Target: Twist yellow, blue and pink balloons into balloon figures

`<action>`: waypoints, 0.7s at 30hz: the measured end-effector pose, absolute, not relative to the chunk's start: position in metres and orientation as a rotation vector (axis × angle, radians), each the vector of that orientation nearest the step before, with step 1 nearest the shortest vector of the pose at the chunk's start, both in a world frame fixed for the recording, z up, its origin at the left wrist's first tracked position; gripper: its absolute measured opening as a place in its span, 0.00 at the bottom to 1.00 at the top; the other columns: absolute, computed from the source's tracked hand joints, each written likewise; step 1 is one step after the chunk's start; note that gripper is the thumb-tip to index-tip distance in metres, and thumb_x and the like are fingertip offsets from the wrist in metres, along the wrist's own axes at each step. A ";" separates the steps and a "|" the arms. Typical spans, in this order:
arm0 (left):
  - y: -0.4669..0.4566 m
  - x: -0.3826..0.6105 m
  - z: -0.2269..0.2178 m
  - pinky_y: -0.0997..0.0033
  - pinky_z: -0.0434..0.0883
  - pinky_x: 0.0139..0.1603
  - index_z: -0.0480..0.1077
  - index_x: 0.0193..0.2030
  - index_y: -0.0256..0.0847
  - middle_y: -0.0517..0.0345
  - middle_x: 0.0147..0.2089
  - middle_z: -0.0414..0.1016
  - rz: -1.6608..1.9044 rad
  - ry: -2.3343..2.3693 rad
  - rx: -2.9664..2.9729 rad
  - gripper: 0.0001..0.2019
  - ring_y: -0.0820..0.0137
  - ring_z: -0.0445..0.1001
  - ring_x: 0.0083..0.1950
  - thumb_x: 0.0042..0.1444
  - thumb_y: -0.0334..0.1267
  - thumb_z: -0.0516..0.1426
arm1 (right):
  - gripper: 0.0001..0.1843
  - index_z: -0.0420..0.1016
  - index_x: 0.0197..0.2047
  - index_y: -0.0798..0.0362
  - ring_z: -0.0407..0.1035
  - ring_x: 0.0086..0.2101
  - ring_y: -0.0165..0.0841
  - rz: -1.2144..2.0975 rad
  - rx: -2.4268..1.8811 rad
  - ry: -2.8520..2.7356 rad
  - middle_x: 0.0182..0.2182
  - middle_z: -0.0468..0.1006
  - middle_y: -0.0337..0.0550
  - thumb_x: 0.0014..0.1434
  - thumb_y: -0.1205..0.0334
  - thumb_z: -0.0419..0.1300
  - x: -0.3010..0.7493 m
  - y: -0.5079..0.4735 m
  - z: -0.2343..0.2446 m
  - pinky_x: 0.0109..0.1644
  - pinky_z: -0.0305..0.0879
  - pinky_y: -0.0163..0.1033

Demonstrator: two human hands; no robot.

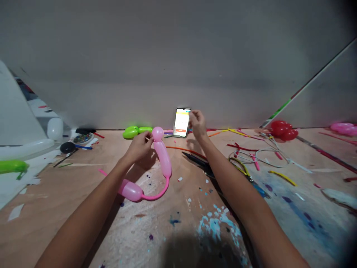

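Observation:
My left hand (141, 144) is closed on a pink modelling balloon (163, 160), gripping it by the round bubble at its top end. The balloon bends down from there through a thin, uninflated stretch to another inflated part, which my left forearm partly covers. Against the wall leans a phone (182, 122) with a bright screen. At the phone's right edge is my right hand (198, 123), its fingers curled in and nothing visible in them. I cannot tell whether a fingertip touches the screen.
A green balloon (134, 131) lies by the wall. A black balloon pump (196, 160) is partly behind my right forearm, near yellow-handled scissors (240, 166). A white cable (264, 158) and red balloons (283, 129) lie right. A small dish (83, 139) and black balloon (67, 147) are left.

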State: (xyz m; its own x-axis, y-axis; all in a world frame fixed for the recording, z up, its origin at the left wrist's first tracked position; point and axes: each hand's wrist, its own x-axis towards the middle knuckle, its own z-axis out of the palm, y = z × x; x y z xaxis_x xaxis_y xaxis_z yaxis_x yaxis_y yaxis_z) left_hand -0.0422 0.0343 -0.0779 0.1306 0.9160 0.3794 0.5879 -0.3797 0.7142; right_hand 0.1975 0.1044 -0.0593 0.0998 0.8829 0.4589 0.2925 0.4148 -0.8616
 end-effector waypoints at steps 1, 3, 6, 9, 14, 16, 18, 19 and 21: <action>0.030 -0.041 -0.072 0.68 0.61 0.34 0.69 0.34 0.38 0.53 0.32 0.73 1.179 1.489 2.104 0.08 0.65 0.69 0.33 0.57 0.40 0.52 | 0.18 0.64 0.44 0.52 0.63 0.27 0.29 0.716 -1.099 -1.477 0.29 0.68 0.39 0.56 0.49 0.55 0.184 0.090 -0.057 0.28 0.59 0.33; 0.020 -0.037 -0.061 0.68 0.62 0.37 0.70 0.37 0.39 0.52 0.35 0.74 1.230 1.535 2.242 0.08 0.65 0.70 0.35 0.58 0.39 0.52 | 0.25 0.63 0.47 0.51 0.67 0.30 0.30 0.966 -1.054 -1.598 0.31 0.71 0.39 0.50 0.49 0.63 0.158 0.062 -0.053 0.29 0.61 0.33; 0.005 -0.033 -0.050 0.67 0.63 0.40 0.70 0.38 0.38 0.51 0.37 0.75 1.309 1.539 2.298 0.09 0.64 0.71 0.37 0.59 0.40 0.52 | 0.24 0.64 0.44 0.52 0.70 0.34 0.32 1.177 -0.950 -1.660 0.37 0.73 0.43 0.49 0.49 0.65 0.132 0.030 -0.046 0.31 0.65 0.34; -0.005 -0.033 -0.046 0.68 0.65 0.41 0.71 0.37 0.37 0.51 0.36 0.75 1.371 1.513 2.224 0.09 0.65 0.71 0.37 0.59 0.40 0.52 | 0.19 0.65 0.41 0.53 0.69 0.35 0.32 1.205 -0.945 -1.578 0.36 0.73 0.43 0.49 0.53 0.63 0.124 0.015 -0.044 0.32 0.66 0.35; -0.005 -0.033 -0.053 0.69 0.66 0.43 0.69 0.35 0.37 0.54 0.36 0.74 1.437 1.342 2.056 0.07 0.68 0.72 0.37 0.57 0.39 0.55 | 0.18 0.67 0.42 0.54 0.68 0.37 0.33 1.121 -0.978 -1.490 0.38 0.71 0.43 0.46 0.61 0.61 0.122 0.007 -0.053 0.34 0.68 0.37; -0.002 -0.030 -0.056 0.70 0.66 0.41 0.68 0.34 0.37 0.55 0.34 0.73 1.448 1.268 1.942 0.08 0.69 0.71 0.36 0.57 0.39 0.55 | 0.19 0.69 0.43 0.54 0.67 0.37 0.33 1.184 -0.930 -1.486 0.38 0.71 0.43 0.46 0.61 0.61 0.120 0.006 -0.055 0.34 0.68 0.37; 0.000 -0.028 -0.057 0.72 0.66 0.39 0.68 0.34 0.37 0.57 0.33 0.72 1.460 1.209 1.823 0.08 0.70 0.70 0.35 0.56 0.40 0.56 | 0.19 0.70 0.44 0.53 0.67 0.36 0.32 1.277 -0.851 -1.451 0.38 0.72 0.42 0.46 0.62 0.60 0.120 0.006 -0.055 0.35 0.69 0.37; 0.001 -0.027 -0.057 0.72 0.66 0.38 0.68 0.34 0.37 0.58 0.33 0.71 1.471 1.189 1.762 0.08 0.71 0.69 0.35 0.56 0.40 0.56 | 0.19 0.70 0.44 0.52 0.67 0.36 0.32 1.317 -0.808 -1.421 0.38 0.72 0.41 0.45 0.63 0.60 0.120 0.007 -0.055 0.35 0.69 0.37; 0.001 -0.027 -0.056 0.73 0.65 0.36 0.68 0.33 0.37 0.59 0.32 0.71 1.487 1.171 1.624 0.08 0.72 0.68 0.33 0.54 0.41 0.58 | 0.19 0.70 0.42 0.51 0.67 0.35 0.31 1.359 -0.737 -1.383 0.37 0.72 0.40 0.44 0.64 0.60 0.123 0.008 -0.055 0.34 0.68 0.35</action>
